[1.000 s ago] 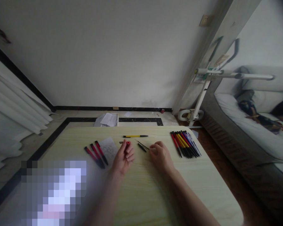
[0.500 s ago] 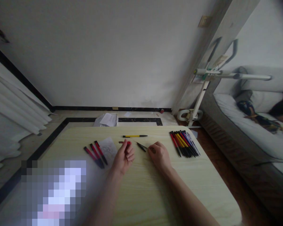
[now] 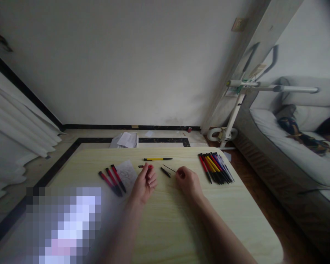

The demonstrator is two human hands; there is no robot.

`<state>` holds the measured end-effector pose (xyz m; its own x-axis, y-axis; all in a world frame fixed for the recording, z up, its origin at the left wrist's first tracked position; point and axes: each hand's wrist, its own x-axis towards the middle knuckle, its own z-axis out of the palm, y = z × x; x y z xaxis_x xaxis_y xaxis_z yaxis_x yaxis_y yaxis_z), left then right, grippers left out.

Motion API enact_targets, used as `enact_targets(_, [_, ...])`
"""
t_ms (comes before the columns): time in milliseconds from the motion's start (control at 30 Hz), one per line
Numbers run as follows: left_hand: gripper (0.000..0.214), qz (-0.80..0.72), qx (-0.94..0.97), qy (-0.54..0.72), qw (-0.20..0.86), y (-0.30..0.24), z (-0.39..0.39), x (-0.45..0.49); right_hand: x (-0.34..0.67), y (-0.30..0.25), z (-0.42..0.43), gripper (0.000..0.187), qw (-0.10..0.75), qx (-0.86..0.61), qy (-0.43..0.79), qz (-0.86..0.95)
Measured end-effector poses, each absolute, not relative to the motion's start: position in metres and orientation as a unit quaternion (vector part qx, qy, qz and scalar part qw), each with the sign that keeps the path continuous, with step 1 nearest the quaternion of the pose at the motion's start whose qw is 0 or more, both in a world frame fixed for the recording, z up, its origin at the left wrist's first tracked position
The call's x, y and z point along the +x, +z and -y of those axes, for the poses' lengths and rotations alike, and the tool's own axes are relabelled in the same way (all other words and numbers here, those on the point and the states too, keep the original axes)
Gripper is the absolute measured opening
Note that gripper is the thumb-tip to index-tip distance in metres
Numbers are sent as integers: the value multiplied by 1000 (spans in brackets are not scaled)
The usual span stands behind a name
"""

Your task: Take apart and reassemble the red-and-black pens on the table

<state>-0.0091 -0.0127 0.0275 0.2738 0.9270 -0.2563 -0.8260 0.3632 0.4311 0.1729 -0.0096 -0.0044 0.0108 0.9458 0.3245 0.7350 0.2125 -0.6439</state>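
Note:
My left hand is closed around a red pen barrel, its round end showing at the fingertips; most of the barrel is hidden. A small dark piece sticks out beside those fingers. In a pinch, my right hand grips a thin dark pen refill that points up and left. Between the hands, a short black pen part lies on the table, apart from the fingers. Beyond them lies a yellow and black pen, crosswise.
Three red and black pens lie at the left, partly on a sheet of paper with a drawing. A row of pens in several colours is at the right of the wooden table. A blurred-out bright patch covers the lower left.
My right hand has shifted slightly right and drawn the refill along, away from the black pen part. The left hand keeps its hold on the red barrel.

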Motion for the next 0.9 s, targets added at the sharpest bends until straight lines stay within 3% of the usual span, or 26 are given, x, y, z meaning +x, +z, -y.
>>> enact_targets(400, [25, -210, 73, 555, 802, 28, 12, -11, 171, 15, 13, 12, 515, -542, 192, 636])
enact_targets(900, [29, -345, 193, 617, 680, 23, 12, 2, 155, 31, 35, 9, 539, -476, 205, 664])
